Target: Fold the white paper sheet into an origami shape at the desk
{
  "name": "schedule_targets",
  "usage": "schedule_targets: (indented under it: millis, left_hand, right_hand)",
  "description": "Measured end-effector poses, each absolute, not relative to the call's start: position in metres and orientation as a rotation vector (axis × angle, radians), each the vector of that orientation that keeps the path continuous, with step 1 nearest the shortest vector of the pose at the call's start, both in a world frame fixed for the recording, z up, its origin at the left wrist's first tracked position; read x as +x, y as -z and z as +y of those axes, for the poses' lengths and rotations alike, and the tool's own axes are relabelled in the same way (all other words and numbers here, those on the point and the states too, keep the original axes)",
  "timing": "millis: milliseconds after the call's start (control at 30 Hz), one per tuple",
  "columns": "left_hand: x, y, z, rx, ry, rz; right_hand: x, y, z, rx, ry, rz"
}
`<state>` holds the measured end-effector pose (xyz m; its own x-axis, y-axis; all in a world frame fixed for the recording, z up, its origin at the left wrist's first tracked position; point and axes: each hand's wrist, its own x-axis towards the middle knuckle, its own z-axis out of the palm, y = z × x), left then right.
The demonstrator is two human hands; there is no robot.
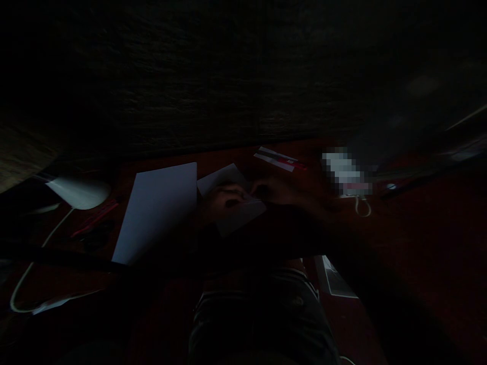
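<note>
The scene is very dark. My left hand point(224, 199) is closed, its fingers curled over a small pale sheet of paper point(241, 220). My right hand point(277, 191) is also closed, with thumb and fingers pinched near the sheet's right side, close to the left fingertips. The paper lies at a slant on the dark red tabletop and shows above and below my hands. A larger white sheet point(162, 208) lies flat just left of my left hand. Shadow hides the exact grip of the fingers.
Beyond my hands lies a slim red tool point(294, 163) on a pale strip point(276, 158). A white cone-shaped object point(79, 192) with a cord and a red item point(95, 218) are at left. At right is a blurred-out pale object point(344, 172) with a cord loop point(363, 207).
</note>
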<state>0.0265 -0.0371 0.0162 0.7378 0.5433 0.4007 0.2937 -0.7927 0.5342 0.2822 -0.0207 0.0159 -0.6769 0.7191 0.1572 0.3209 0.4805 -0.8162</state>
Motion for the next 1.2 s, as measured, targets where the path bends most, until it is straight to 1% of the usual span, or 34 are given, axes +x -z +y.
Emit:
schedule_targets:
  millis: [233, 433, 767, 1200]
  left_hand:
    - [0.027, -0.019, -0.04, 2.504, -0.787, 0.736]
    - [0.027, -0.019, -0.036, 2.563, -0.747, 0.654]
    - [0.029, -0.022, -0.039, 2.616, -0.723, 0.68]
    - [0.032, -0.028, -0.048, 2.698, -0.573, 0.82]
  right_hand:
    - [0.284, -0.018, -0.021, -0.943, -1.089, -2.236]
    - [0.284, -0.021, -0.021, -0.911, -1.093, -2.261]
    - [0.283, -0.02, -0.023, -0.905, -1.098, -2.264]
    - [0.283, -0.024, -0.023, -0.878, -1.087, -2.302]
